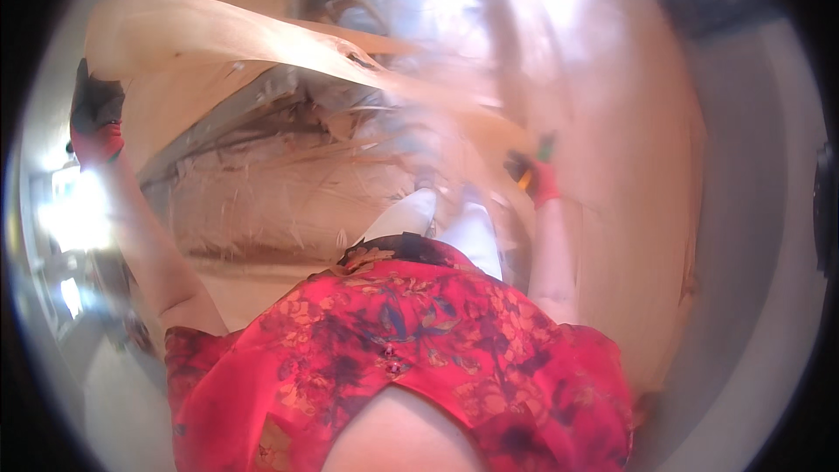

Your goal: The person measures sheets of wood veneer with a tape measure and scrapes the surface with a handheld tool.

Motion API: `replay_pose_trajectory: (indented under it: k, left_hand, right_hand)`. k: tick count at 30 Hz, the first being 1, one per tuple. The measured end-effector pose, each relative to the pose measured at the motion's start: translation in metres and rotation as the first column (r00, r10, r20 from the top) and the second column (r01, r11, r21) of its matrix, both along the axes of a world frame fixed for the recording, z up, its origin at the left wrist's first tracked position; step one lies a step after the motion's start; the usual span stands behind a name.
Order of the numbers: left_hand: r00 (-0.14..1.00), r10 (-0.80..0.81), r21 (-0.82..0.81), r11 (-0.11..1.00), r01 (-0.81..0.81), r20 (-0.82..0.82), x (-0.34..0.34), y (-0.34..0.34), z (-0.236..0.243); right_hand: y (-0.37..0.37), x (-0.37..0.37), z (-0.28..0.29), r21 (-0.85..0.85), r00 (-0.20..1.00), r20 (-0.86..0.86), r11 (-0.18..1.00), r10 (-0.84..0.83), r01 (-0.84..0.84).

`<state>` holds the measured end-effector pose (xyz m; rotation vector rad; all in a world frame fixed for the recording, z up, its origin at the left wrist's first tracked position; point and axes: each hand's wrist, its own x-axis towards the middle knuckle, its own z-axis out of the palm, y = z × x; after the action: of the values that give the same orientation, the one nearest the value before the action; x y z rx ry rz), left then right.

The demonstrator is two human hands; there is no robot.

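Two gloved hands, left hand (96,122) and right hand (537,177), grip opposite edges of a thin veneer sheet (262,35).

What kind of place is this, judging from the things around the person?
Probably a wood or veneer workshop, though the picture is blurred. The gloved left hand lifts a thin, pale wooden sheet, the gloved right hand is at its other end, and more sheets lie stacked below.
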<state>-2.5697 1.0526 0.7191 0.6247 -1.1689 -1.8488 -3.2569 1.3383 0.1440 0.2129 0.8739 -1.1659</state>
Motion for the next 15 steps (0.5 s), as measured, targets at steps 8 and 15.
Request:
replay_pose_trajectory:
  k: [8, 15]
  left_hand:
    - [-0.229, 0.890, -0.909, 0.414, 0.038, 0.395, 0.179, 0.171, 0.058]
    - [-0.010, 0.974, -0.365, 0.074, -0.928, 0.225, 0.273, 0.321, -0.066]
  right_hand:
    - [-0.125, 0.176, 0.032, -0.064, 0.734, -0.488, 0.819, 0.473, -0.570]
    - [-0.130, 0.229, 0.109, 0.014, 0.296, -0.941, 0.893, 0.164, -0.449]
